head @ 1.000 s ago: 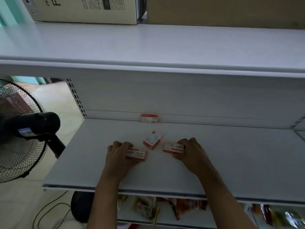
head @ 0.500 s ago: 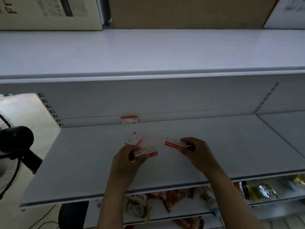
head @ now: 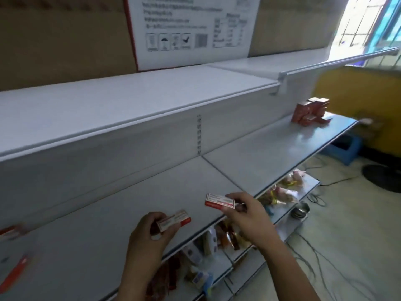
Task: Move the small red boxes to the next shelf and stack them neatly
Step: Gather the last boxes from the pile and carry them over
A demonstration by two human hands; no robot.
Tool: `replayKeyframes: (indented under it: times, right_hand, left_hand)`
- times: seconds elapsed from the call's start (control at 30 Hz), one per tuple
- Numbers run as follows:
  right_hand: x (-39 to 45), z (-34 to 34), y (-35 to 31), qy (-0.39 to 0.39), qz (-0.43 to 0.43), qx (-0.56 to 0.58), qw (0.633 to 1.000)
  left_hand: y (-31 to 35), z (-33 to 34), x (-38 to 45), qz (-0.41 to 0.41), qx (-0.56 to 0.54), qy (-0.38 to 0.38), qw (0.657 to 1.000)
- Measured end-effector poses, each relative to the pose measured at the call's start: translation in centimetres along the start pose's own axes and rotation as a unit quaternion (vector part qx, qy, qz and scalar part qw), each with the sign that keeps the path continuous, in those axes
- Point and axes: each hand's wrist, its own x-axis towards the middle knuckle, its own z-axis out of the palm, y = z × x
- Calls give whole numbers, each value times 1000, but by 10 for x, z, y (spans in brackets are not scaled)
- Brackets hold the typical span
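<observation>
Daylight floods in from the overexposed window (head: 366, 22) at upper right, glaring on the right-hand shelf (head: 282, 148). Left of it the shelving is dim. Motion blur smears everything; edges bow with wide-angle distortion.

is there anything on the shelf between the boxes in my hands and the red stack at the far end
Nothing visible. The left hand holds one small red box and the right hand another. The next shelf looks bare all the way to the stack of red boxes at its far end.
</observation>
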Motion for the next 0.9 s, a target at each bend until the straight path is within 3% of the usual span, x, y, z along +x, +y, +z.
replayKeyframes:
  times: [0.27, 0.53, 0.9]
  right_hand:
    - [17, -172, 43, 75, -15, 18, 997]
    - [50, -279, 95, 169, 9, 44, 985]
    - [215, -409, 177, 202, 42, -27, 978]
  left_hand:
    - [92, 168, 13, 34, -88, -57, 994]
    - [147, 295, 60, 58, -111, -137, 983]
    - [211, 495, 210, 89, -127, -181, 971]
